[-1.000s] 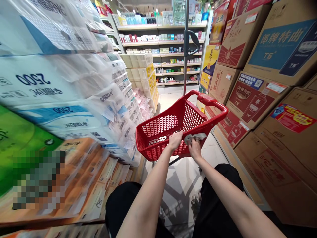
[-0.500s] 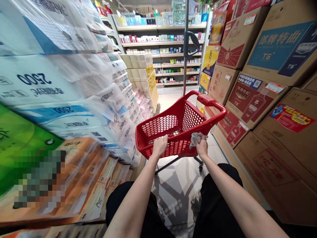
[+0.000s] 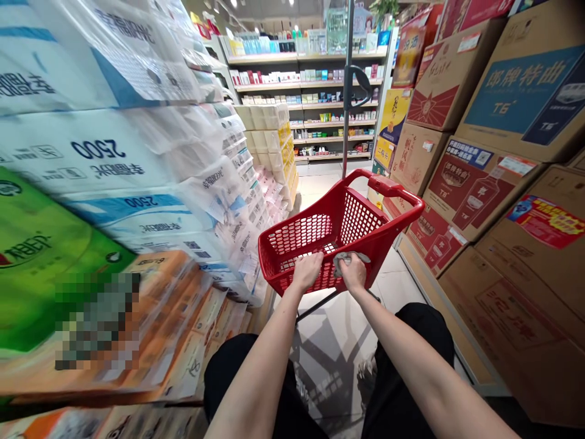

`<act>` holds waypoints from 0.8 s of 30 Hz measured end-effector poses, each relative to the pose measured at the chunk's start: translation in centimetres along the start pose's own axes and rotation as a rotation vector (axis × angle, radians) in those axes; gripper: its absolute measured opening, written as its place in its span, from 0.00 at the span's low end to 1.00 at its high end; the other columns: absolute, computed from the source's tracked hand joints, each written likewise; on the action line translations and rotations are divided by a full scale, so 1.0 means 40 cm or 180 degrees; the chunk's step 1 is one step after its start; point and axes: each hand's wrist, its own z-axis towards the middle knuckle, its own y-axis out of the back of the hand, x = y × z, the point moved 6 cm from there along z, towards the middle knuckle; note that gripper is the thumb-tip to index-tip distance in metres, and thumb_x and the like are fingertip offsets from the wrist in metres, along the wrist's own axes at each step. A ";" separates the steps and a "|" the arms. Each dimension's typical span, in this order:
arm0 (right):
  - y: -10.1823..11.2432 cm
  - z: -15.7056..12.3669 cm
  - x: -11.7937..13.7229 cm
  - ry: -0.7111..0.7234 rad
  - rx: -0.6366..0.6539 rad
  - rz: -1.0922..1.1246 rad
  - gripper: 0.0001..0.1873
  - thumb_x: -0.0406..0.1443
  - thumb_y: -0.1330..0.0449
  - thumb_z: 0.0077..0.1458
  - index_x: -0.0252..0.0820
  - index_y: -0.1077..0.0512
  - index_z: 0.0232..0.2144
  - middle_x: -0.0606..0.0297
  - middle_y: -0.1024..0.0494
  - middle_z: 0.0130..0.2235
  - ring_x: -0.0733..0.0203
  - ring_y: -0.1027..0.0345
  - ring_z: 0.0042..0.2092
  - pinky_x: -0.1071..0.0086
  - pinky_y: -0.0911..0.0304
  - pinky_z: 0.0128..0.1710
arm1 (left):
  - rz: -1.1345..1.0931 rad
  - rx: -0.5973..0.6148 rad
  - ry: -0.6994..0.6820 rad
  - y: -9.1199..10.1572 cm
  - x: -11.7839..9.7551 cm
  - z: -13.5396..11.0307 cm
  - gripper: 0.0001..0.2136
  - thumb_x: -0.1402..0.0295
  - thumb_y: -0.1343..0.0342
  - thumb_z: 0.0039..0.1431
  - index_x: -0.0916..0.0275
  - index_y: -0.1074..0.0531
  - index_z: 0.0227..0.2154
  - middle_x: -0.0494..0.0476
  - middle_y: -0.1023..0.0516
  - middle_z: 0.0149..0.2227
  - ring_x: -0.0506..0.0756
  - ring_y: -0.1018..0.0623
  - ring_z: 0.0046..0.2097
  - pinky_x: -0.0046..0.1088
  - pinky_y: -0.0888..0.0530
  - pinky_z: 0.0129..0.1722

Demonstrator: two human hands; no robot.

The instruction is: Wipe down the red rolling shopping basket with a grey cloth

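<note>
A red plastic shopping cart (image 3: 365, 213) stands in the aisle just ahead of my knees, its basket tilted and its handle at the far side. My left hand (image 3: 307, 272) is closed over the near rim of the basket. My right hand (image 3: 353, 272) sits beside it on the same rim, closed on a crumpled grey cloth (image 3: 348, 258) pressed against the red plastic. Both forearms reach forward from the bottom of the view over my black trousers.
Stacked packs of tissue paper (image 3: 114, 183) fill the left side close to my arm. Cardboard liquor boxes (image 3: 493, 152) are piled along the right. A grey pole (image 3: 346, 91) rises behind the cart, and product shelves (image 3: 311, 79) cross the far end of the tiled aisle.
My right hand with the cloth slid left along the near rim toward my left hand. The view shifted slightly, and the cart stayed in place.
</note>
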 end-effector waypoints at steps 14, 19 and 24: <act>0.212 0.082 -0.025 0.0234 -0.1311 0.0543 0.21 0.47 0.50 0.58 0.36 0.31 0.42 0.50 0.25 0.43 0.51 0.33 0.45 0.61 0.41 0.46 | -0.0358 0.0022 -0.0011 -0.018 0.016 -0.015 0.23 0.61 0.75 0.68 0.57 0.33 0.47 0.53 0.26 0.52 0.54 0.29 0.54 0.34 0.39 0.53; 0.094 0.007 0.036 0.0505 -0.0570 0.0597 0.19 0.44 0.52 0.60 0.37 0.30 0.42 0.51 0.26 0.45 0.53 0.32 0.44 0.64 0.40 0.46 | -0.0184 0.0125 0.0037 -0.019 -0.001 -0.010 0.24 0.61 0.75 0.68 0.57 0.33 0.46 0.54 0.25 0.50 0.55 0.28 0.52 0.35 0.38 0.52; 0.018 -0.050 0.080 0.0807 0.0005 0.0343 0.17 0.42 0.51 0.59 0.39 0.29 0.43 0.53 0.26 0.43 0.54 0.32 0.44 0.65 0.40 0.45 | -0.0145 0.0166 0.0026 -0.015 -0.003 -0.002 0.24 0.62 0.76 0.68 0.59 0.33 0.47 0.56 0.24 0.48 0.55 0.28 0.52 0.33 0.37 0.51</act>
